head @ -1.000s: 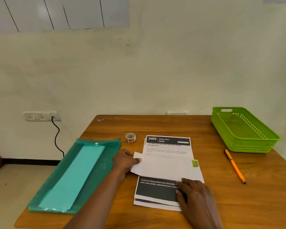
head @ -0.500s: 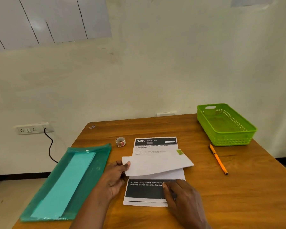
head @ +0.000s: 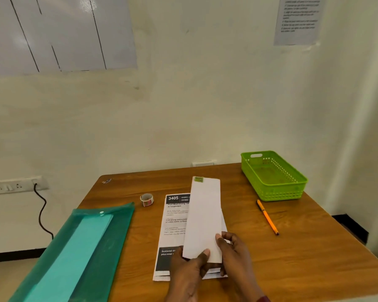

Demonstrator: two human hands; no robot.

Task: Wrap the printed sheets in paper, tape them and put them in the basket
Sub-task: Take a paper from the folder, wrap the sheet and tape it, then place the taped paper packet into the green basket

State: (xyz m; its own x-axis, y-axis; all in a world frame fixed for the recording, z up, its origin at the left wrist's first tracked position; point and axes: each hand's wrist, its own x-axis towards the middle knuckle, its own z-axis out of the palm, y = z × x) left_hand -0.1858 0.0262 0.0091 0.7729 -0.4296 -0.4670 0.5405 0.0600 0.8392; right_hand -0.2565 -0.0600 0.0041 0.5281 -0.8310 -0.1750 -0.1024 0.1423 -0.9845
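Over printed sheets [head: 175, 216], paper strip [head: 205, 214], near end pinched by left hand [head: 187, 271], right hand [head: 236, 256]

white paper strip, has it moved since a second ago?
Yes. The white strip turned from crosswise to lengthwise over the printed sheets, its green-marked end now past their far edge.

A single head-worn camera (wide-angle) looks forward and down from above the near edge of the table [head: 303, 247], facing its far edge and the wall [head: 205, 116], which fills the upper half of the view. The left hand [head: 188, 271] and right hand [head: 236, 256], both pinching the folded white paper [head: 203, 214], are nearest the lens. The basket [head: 279, 192] at the far right corner is farthest.
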